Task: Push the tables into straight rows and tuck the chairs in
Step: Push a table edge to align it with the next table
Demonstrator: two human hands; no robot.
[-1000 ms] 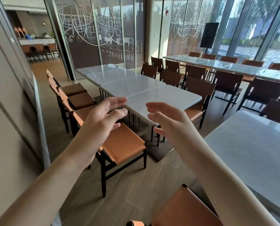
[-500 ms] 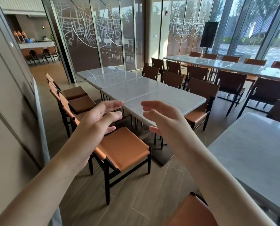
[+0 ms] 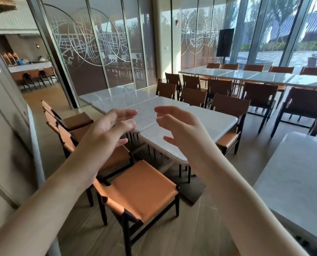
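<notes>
Above the near tan leather chair with black legs (image 3: 141, 189), left hand (image 3: 106, 133) and right hand (image 3: 179, 126) raised, each grip spread and holding nothing. Beyond them, row of white marble-topped counters (image 3: 209, 122), unevenly joined, brown chairs along both sides.

One head-worn wide-angle view looks forward and slightly down, close over both forearms, across a dining room toward glass walls (image 3: 106, 52).

Wood-plank floor (image 3: 218, 209) carries white marble tables (image 3: 211, 122) and tan-seated chairs (image 3: 141, 189) (black-framed) standing alongside.
</notes>
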